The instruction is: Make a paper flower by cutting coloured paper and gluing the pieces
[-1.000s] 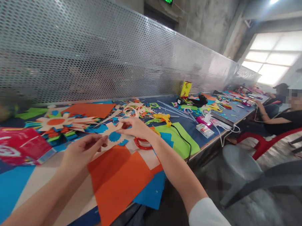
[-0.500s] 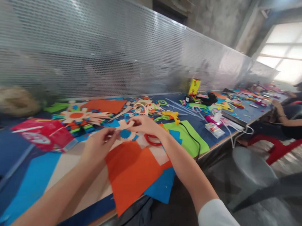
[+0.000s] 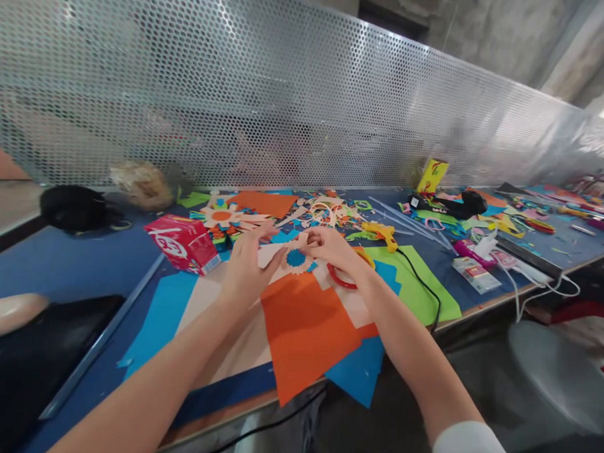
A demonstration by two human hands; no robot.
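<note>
A small cream paper cut-out with a toothed edge [image 3: 303, 266] is in front of me, with a blue round centre showing inside its ring. My right hand [image 3: 328, 246] pinches its upper edge between thumb and fingers. My left hand [image 3: 244, 267] is at the left side of the piece, its thumb and fingers apart and the thumb tip close to the ring; whether it touches is unclear. Below lies an orange felt-like sheet [image 3: 305, 330]. Red-handled scissors [image 3: 340, 277] rest under my right wrist, partly hidden. Beyond my hands is a cream flower with an orange centre [image 3: 221, 216].
A red box [image 3: 181, 242] stands left of my hands. To the right are a yellow glue gun [image 3: 382, 234] with a black cord, a green sheet [image 3: 429, 295] and a white-and-purple item. Scraps [image 3: 327, 211] lie along the perforated metal screen [image 3: 267, 118].
My view has turned left, so the table has shifted right in the picture. My left hand's fingers have spread off the cream piece, while my right hand keeps its pinch.
</note>
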